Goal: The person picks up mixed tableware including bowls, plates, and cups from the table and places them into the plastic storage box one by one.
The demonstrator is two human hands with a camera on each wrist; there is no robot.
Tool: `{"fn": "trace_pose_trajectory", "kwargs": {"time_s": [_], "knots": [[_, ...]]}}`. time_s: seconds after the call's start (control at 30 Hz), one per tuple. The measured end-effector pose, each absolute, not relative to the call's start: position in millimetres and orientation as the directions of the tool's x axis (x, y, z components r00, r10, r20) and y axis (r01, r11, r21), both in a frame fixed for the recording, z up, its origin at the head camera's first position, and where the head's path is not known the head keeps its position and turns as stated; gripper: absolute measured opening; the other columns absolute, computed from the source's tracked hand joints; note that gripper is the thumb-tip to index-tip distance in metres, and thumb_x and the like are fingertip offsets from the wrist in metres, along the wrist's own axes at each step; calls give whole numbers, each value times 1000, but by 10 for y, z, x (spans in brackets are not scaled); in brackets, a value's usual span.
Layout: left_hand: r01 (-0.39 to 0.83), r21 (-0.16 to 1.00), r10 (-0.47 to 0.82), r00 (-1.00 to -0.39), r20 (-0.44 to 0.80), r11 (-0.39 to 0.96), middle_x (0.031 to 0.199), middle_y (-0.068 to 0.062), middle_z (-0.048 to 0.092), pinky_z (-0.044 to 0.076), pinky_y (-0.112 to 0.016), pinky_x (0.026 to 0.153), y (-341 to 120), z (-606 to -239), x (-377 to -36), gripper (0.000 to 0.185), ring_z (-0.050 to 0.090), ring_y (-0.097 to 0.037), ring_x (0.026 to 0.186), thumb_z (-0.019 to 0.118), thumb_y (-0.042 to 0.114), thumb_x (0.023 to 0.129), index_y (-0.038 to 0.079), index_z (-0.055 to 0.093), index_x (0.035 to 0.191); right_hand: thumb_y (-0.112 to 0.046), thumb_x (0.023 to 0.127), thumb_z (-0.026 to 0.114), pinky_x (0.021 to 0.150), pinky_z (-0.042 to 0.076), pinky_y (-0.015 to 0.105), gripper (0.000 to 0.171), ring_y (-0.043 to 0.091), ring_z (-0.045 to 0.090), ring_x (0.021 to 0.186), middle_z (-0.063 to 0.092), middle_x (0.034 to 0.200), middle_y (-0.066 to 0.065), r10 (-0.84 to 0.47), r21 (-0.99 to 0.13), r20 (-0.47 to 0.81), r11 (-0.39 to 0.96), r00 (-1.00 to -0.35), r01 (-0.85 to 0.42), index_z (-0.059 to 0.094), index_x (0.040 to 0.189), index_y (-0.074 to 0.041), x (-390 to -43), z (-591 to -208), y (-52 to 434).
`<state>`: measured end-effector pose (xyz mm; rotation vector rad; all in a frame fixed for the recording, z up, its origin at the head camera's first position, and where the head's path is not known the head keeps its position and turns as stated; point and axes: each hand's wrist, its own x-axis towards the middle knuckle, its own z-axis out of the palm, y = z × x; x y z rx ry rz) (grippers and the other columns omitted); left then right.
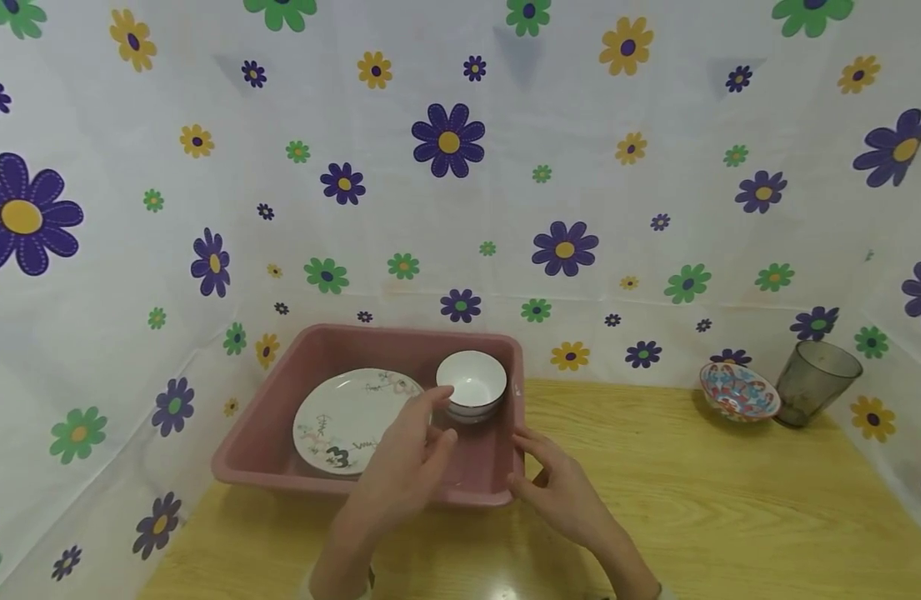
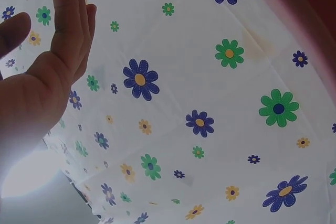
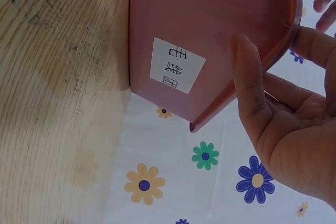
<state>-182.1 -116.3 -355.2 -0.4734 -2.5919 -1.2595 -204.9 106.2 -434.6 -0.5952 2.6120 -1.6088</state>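
Both hands at the pink basin, nothing gripped.

Head view: my left hand (image 1: 407,462) hovers over the pink basin (image 1: 265,433), fingers loose and apart near the white bowl (image 1: 471,383) beside the decorated plate (image 1: 351,419). My right hand (image 1: 561,492) rests at the basin's near right corner on the desk (image 1: 730,500), likely steadying it.
Left wrist: fingers (image 2: 71,19) straight, holding nothing.
Right wrist: thumb (image 3: 249,85) against the basin's rim (image 3: 210,111), palm open.

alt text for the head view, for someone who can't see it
Two bare hands reach toward a pink tub on a wooden table: the left hand hovers over its plate and white bowl, the right hand at its near right corner. A patterned bowl and tumbler stand far right.
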Motion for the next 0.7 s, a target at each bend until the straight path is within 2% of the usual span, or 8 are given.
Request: {"fn": "trace_pose_trajectory", "kwargs": {"time_s": [0.27,0.4,0.5,0.6,0.7], "knots": [[400,696,189,-913,362,597,129,-12,57,54,-35,82,-1170,-3543,-1791,48,61,-13,91,58,5,95,5,46,142,-10,92,68,55,51,22,45,8,56,62,49,148,14,-322,-863,193,395,-927,-316,58,135,-1,-2048,-4338,1073],[390,709,187,-918,350,587,131,-11,56,55,-38,86,-1173,-3530,-1777,48,63,-15,96,57,5,96,5,45,143,-9,92,68,55,53,24,42,12,61,62,54,144,13,-284,-887,183,365,-941,-282,61,133,-5,-2067,-4332,1115],[376,717,184,-924,334,587,133,-11,56,55,-39,87,-1175,-3519,-1771,48,63,-17,99,57,6,97,7,45,143,-10,93,68,56,57,29,43,17,65,65,55,141,17,-259,-910,167,332,-951,-250,59,134,-2,-2081,-4326,1171],[368,718,183,-928,325,591,133,-11,55,55,-40,87,-1178,-3512,-1768,48,63,-18,99,56,7,97,8,45,143,-12,94,67,57,58,33,43,20,68,68,63,126,21,-229,-923,138,322,-963,-209,58,135,-2,-2099,-4311,1241],[365,722,185,-929,319,588,134,-11,55,54,-41,88,-1182,-3507,-1769,48,63,-18,100,55,7,97,9,45,144,-14,95,66,57,58,33,43,19,69,70,70,104,18,-193,-931,109,324,-975,-169,57,136,-3,-2126,-4281,1317]]}}
